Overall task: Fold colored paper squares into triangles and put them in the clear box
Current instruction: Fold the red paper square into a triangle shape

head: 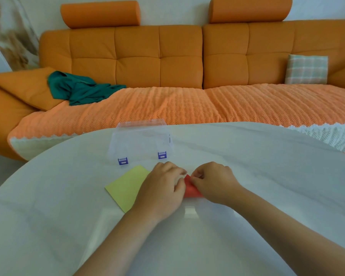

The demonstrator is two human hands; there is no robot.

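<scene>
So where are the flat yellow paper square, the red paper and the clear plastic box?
yellow paper square (126, 188): head view, middle of the uncovered sheet.
red paper (192, 190): head view, its exposed lower part.
clear plastic box (140, 149): head view, middle of the front wall.

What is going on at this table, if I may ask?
A person is folding a red paper on the table: the right hand pinches its top corner, the left hand covers its other side. A yellow paper lies flat to the left, unfolded. No coloured paper shows in the box behind.
</scene>
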